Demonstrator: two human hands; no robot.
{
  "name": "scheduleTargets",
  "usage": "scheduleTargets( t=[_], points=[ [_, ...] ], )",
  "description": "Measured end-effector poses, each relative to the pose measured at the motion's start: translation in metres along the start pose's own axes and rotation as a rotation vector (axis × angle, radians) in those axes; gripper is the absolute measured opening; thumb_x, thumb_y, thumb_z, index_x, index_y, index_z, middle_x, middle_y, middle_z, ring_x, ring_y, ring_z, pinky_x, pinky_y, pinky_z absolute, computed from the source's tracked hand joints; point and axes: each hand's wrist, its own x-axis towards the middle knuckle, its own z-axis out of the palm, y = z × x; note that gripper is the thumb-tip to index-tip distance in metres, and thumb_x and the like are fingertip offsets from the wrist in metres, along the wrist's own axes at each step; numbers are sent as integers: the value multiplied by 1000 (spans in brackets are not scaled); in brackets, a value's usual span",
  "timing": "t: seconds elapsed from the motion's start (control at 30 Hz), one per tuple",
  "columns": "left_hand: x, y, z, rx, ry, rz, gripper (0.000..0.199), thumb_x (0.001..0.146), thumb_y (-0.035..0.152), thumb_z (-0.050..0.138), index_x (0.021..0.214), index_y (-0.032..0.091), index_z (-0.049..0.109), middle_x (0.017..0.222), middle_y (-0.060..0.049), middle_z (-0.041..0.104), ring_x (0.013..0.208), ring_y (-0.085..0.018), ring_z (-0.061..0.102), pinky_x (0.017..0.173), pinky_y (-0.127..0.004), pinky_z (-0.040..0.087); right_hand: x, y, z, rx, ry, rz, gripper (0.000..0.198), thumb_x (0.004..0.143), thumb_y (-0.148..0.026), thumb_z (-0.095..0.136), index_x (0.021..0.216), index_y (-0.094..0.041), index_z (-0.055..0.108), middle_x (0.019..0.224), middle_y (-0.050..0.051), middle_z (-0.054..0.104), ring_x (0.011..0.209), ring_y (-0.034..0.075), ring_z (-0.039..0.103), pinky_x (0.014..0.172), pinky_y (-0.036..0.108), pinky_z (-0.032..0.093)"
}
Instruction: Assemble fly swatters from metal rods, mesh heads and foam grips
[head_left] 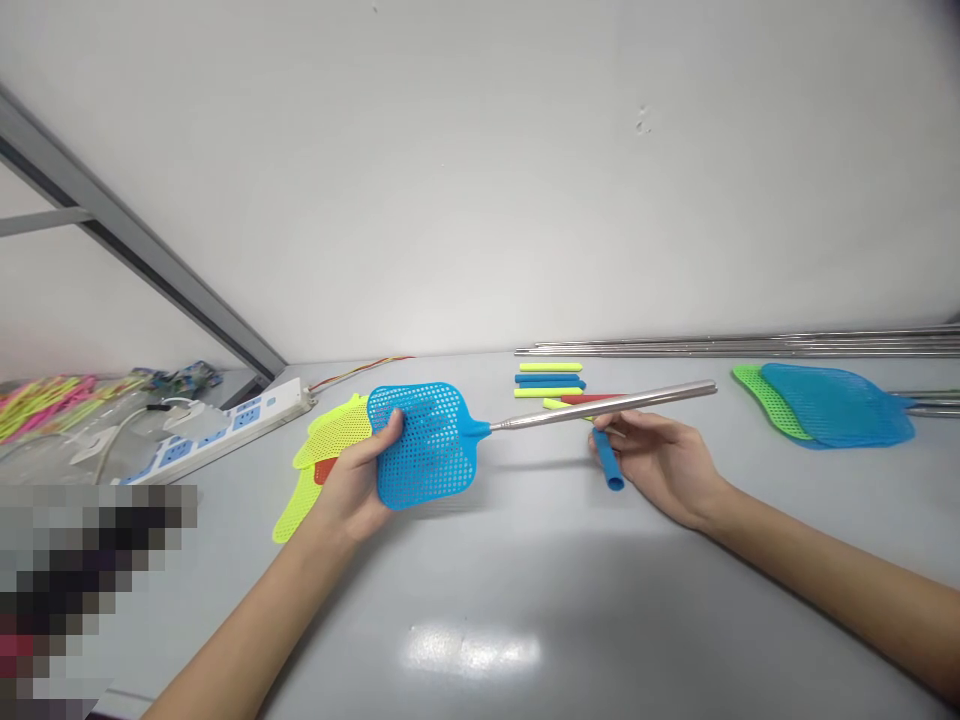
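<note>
My left hand grips a blue fly swatter head by its left edge, thumb on top of the mesh. From the head a metal telescopic rod runs to the right, with its far end free in the air. Below that rod, my right hand holds a blue handle sleeve between closed fingers, its hollow end tilted down toward me. Behind my left hand lie yellow swatter heads and part of a red one. Past my right hand are more handle sleeves in yellow, blue and red.
Several bare metal rods lie along the wall. Swatters with blue and green heads are stacked at the right. A white power strip runs along the left, beside bags of colourful pieces and a metal frame.
</note>
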Motion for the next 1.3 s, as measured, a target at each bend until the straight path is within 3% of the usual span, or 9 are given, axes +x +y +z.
scheduleTargets(
  t=[0.17,0.3,0.43,0.53,0.7,0.93,1.13,1.3],
  points=[
    [5,6,-7,20,-20,4,26,78,27,48,101,18,58,103,-7,61,96,-27,55,86,-45,41,3,1,-6,68,45,-37,19,62,-11,51,70,-20,66,78,3,58,77,20,53,77,38,40],
    [8,17,-17,47,-24,39,24,79,26,47,97,17,60,99,-9,63,94,-27,56,86,-44,41,4,1,-7,45,12,-63,20,61,-10,51,70,-21,66,84,3,57,81,19,53,87,39,36],
    [2,32,-21,83,6,70,27,82,26,39,98,18,60,95,-6,65,91,-27,58,80,-42,45,4,2,-8,60,-1,-71,20,62,-12,50,72,-21,66,90,3,58,91,22,52,91,41,35],
    [-6,44,-21,74,36,178,28,85,23,35,92,19,61,86,1,67,86,-22,60,79,-34,46,5,3,-8,84,-6,-74,21,63,-11,50,72,-20,67,93,3,58,97,23,49,93,40,34],
    [-13,56,-24,58,148,261,32,86,22,30,89,17,62,81,2,67,79,-18,62,79,-31,46,5,3,-9,128,-23,-83,22,65,-9,49,71,-20,67,91,2,58,99,21,49,95,37,33],
    [-14,59,-28,85,90,242,30,85,22,34,89,15,63,83,0,67,91,-24,57,82,-38,44,4,4,-11,166,-8,-103,19,67,-11,49,69,-21,66,93,2,58,97,20,50,95,38,33],
    [-12,59,-31,134,89,254,29,84,24,35,93,14,61,87,-4,67,89,-27,58,78,-43,45,3,4,-9,189,14,-105,20,67,-11,48,68,-19,66,92,3,58,97,22,50,95,38,33],
    [-6,60,-42,199,98,331,29,75,27,49,98,14,59,90,-9,66,85,-30,60,77,-46,46,4,4,-8,229,23,-111,18,65,-10,50,68,-17,66,94,4,59,97,21,50,94,37,36]
  ],
)
